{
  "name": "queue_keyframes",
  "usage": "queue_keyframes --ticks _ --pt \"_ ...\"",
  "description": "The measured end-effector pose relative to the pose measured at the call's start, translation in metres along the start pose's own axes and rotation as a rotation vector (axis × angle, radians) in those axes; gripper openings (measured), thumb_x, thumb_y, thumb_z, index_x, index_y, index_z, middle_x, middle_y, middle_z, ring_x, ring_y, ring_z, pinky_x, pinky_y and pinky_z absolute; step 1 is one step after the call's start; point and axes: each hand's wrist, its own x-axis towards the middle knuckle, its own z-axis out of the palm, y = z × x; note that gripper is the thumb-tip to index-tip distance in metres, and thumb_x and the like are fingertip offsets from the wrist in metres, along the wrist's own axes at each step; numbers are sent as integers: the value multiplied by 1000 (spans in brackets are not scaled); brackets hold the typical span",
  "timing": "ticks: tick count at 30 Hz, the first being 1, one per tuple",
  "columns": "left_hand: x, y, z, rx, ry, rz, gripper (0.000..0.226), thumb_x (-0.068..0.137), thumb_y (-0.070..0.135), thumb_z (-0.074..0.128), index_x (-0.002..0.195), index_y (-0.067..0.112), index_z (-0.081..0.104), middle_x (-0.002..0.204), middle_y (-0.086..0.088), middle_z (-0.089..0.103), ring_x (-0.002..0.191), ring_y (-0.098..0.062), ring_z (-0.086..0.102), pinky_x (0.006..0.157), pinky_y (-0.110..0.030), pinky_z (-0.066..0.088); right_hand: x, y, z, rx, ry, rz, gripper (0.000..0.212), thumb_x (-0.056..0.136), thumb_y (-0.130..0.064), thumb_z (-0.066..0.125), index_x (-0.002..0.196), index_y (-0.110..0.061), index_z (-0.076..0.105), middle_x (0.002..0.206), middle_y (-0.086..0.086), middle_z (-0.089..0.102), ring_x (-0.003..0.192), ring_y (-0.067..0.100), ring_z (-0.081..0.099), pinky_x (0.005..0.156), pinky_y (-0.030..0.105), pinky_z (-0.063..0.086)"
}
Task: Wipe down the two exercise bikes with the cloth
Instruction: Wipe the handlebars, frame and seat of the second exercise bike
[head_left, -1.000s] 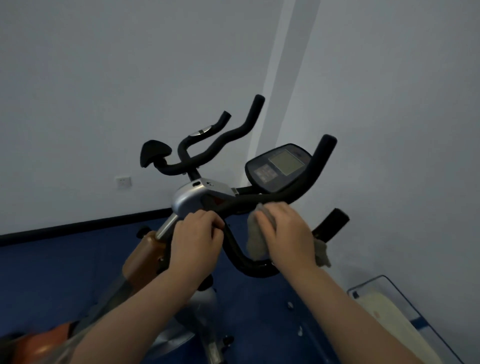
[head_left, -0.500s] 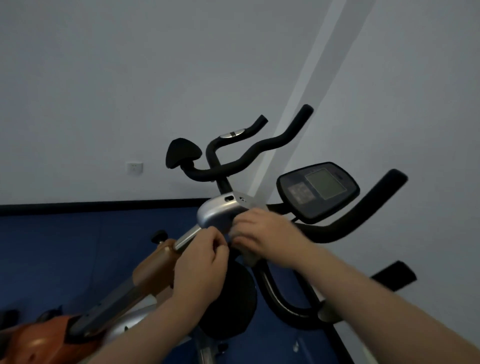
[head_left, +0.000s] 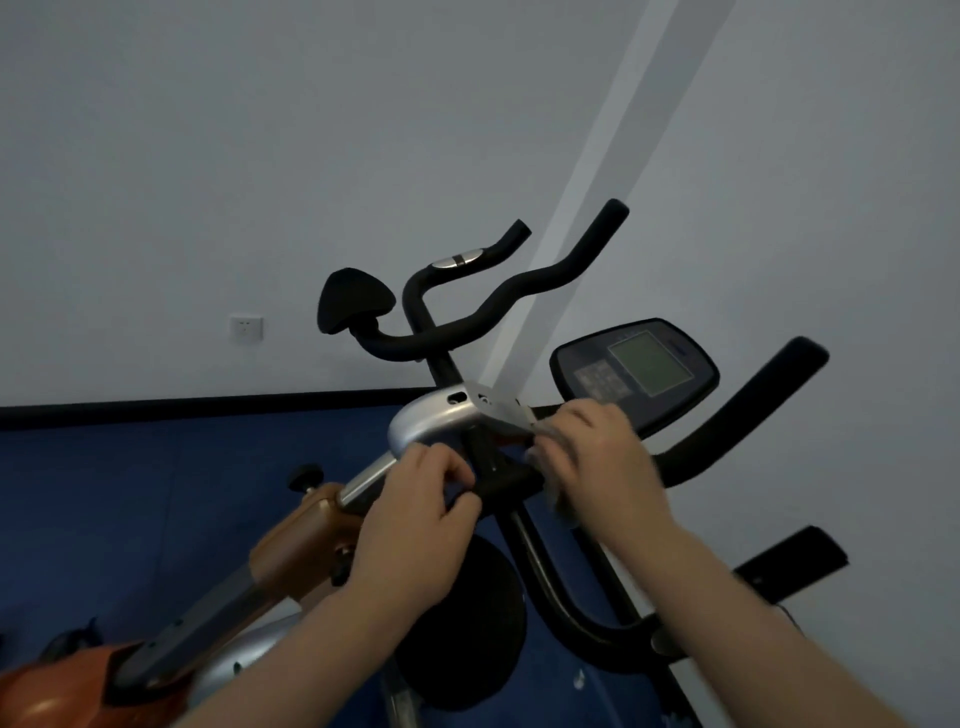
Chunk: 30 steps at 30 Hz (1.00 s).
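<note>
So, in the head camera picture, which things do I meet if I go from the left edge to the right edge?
Wall socket → black saddle → left hand → right hand holding the cloth → display console → right handlebar grip.

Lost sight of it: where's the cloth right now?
In the head view, the cloth is bunched under the right hand, right of centre, against the black handlebar just below the silver bracket.

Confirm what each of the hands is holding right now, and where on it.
Left hand grips the near bike's black handlebar beside the stem. Right hand holds the cloth, bunched under its palm, against the bar's centre by the silver bracket.
</note>
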Motion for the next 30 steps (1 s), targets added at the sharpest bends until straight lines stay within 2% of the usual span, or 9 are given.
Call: queue_keyframes --ticks 3,5,8,10,15,18,22,26,30 --pt "30 18 2 32 16 35 17 87 22 47 85 39 48 98 17 45 87 1 49 69 -23 41 -18 -25 17 37 61 -93 12 88 -18 63 95 -12 71 102 3 62 98 22 50 81 31 46" --pt "53 32 12 86 -29 18 24 91 14 45 84 37 49 97 14 48 84 -3 50 73 -30 45 -15 -3 2 -15 86 -135 9 85 -11 70 93 -9 72 101 7 64 95 27 54 78 34 50" --pt "72 50 40 43 -133 -54 22 95 12 40 90 29 53 100 4 58 85 -13 57 76 -37 50 -16 31 -25 -61 184 177 12 89 -11 67 98 -6 73 102 10 63 98 30 54 80 39 50" --pt "74 55 60 121 -207 -64 18 98 15 38 97 24 54 98 2 60 83 -14 58 72 -34 47 -21 20 -23 -61 271 275 11 89 -10 65 95 -6 73 98 10 64 95 30 55 78 36 48" --pt "68 46 75 462 -247 33 16 102 19 38 106 11 52 99 -6 65 87 -22 61 69 -35 46 -33 9 -18 -60 152 83 21 75 0 75 93 -9 74 99 7 67 94 26 57 78 31 48" --pt "67 44 75 602 -283 137 17 103 18 38 109 12 52 101 -3 61 87 -21 61 72 -39 51 -23 45 -39 -99 199 267 14 89 -7 63 100 -10 72 108 7 64 103 25 52 84 36 46" --pt "68 44 77 766 -325 297 18 102 19 39 118 16 46 99 0 55 84 -21 58 58 -36 45 -27 19 -22 -82 259 354 13 89 -8 63 97 -12 73 107 3 65 104 22 51 86 37 47" --pt "72 39 79 705 -343 283 11 102 20 39 110 18 47 81 6 45 83 -22 59 64 -38 52 -31 35 -31 -161 192 163 11 81 -9 72 89 -16 73 97 0 67 92 23 57 76 34 46" --pt "72 39 79 687 -331 290 9 101 16 40 103 16 48 71 9 37 75 -18 56 60 -37 51 -18 57 -50 -193 242 356 13 88 -12 63 96 -18 72 108 -1 65 101 21 52 82 31 39"
